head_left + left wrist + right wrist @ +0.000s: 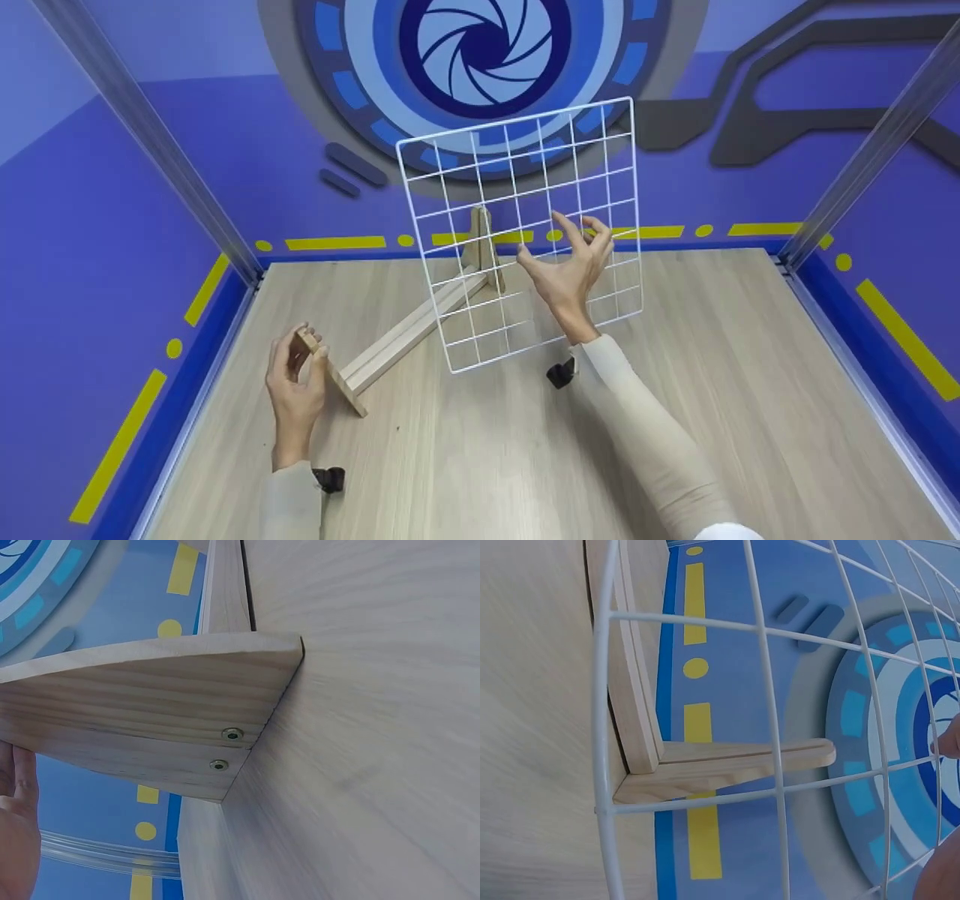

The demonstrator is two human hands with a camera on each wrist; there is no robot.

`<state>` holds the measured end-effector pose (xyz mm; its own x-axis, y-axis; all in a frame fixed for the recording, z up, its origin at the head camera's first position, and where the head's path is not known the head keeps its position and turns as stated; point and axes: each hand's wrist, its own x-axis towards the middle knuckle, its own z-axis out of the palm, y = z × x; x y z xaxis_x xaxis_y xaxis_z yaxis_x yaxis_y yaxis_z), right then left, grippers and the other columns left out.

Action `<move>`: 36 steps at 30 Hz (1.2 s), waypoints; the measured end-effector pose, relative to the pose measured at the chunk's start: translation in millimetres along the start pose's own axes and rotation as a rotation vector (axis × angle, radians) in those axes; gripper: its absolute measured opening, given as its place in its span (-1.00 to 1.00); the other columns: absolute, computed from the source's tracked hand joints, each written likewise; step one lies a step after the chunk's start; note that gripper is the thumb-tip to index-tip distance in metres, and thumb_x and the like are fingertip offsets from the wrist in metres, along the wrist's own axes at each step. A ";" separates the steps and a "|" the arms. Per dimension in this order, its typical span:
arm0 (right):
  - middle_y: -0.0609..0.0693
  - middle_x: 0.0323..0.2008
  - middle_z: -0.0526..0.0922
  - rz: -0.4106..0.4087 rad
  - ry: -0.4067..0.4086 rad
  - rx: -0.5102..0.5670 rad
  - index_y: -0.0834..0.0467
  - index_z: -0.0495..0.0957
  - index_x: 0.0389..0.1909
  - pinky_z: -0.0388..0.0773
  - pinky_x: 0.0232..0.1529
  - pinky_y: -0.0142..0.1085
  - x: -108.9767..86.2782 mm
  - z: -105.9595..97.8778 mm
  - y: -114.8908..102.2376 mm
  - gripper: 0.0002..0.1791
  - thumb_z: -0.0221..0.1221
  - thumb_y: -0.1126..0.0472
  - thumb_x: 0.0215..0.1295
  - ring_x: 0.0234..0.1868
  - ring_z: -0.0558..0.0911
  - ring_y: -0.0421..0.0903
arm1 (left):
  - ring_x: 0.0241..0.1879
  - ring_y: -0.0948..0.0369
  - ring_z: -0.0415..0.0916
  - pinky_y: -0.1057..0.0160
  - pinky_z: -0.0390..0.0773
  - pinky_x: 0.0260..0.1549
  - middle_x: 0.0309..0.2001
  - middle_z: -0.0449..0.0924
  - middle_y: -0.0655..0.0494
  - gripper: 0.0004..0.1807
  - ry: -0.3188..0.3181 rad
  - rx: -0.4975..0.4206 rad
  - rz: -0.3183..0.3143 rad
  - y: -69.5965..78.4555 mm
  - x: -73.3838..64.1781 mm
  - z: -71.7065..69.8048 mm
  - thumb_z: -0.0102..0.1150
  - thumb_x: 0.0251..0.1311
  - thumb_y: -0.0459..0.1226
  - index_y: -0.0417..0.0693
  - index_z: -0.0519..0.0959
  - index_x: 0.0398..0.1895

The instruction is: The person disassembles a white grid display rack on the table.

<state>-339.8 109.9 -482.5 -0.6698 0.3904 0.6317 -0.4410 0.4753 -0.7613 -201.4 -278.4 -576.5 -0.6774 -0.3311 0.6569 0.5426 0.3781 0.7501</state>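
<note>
At the table (pixel 480 450), the half-spread right hand (pixel 566 279) holds a seemingly unmounted grid (pixel 515 196) while the left hand (pixel 294 384) pinches an assembled stand (pixel 412 332).

a pale wood-grain tabletop (pixel 480 457) bears a wooden stand (pixel 405 341) with upright ends.

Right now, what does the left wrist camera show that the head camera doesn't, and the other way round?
Only the left wrist view shows two round metal fasteners in the near wooden end board.

Only the head view shows the right hand at the white wire grid; the grid is missing from the left wrist view.

Both show the left hand, that end board, part of the wooden crossbar, and yellow marks on the back wall.
</note>
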 end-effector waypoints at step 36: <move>0.26 0.33 0.38 0.086 0.009 -0.133 -0.02 0.75 0.20 0.25 0.40 0.09 -6.5 -30.0 32.5 -0.26 0.66 0.01 -0.14 0.29 0.34 0.15 | 0.16 0.33 0.57 0.51 0.55 0.29 0.12 0.53 -0.34 -0.44 -0.002 0.011 -0.027 4.8 0.9 -0.7 0.22 0.26 -0.71 -0.48 0.48 0.35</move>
<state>-331.9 146.5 -507.0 -0.6961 0.4407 0.5668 -0.2989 0.5399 -0.7869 -199.1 -277.5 -572.3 -0.6924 -0.3397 0.6366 0.5189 0.3786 0.7664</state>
